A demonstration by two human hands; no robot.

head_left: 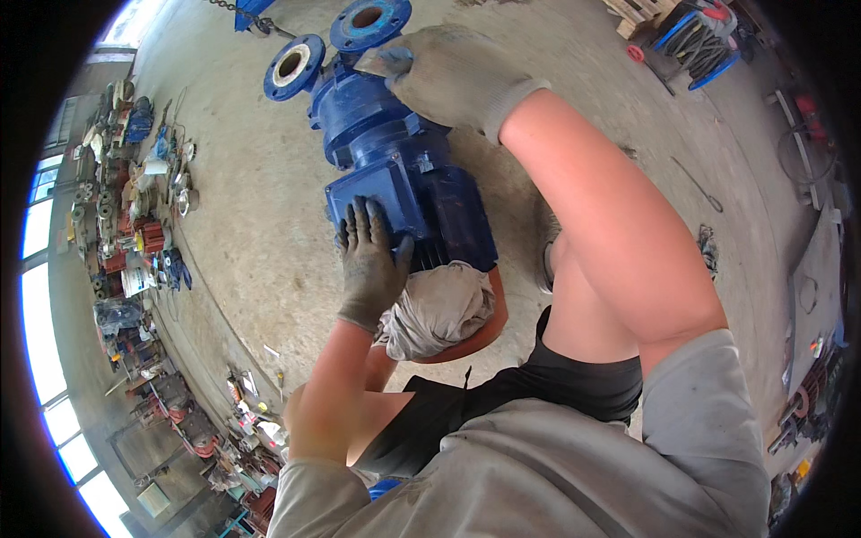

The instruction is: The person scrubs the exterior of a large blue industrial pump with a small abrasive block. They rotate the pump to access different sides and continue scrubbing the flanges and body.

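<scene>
A blue flanged pump with a motor [363, 112] lies on the concrete floor in front of me. Two round flanges, one with a pale face [291, 67] and one blue [370, 22], stand at its far end. Gloved, my left hand [369, 269] rests with fingers stretched on the lid of the boxy housing [377, 190]. My right hand [457, 76], in a stained grey glove, is closed beside the blue flange; what it holds, if anything, is hidden. A crumpled grey cloth [439, 309] covers the motor's near end, over an orange-red curved thing [489, 327].
Machine parts and tools [117, 206] line the wall on the left. A chain [247, 16] runs to the pump's far end. At the back right are a cable reel [704, 45] and a wooden pallet [641, 11]. A thin metal rod [698, 184] lies on the right floor.
</scene>
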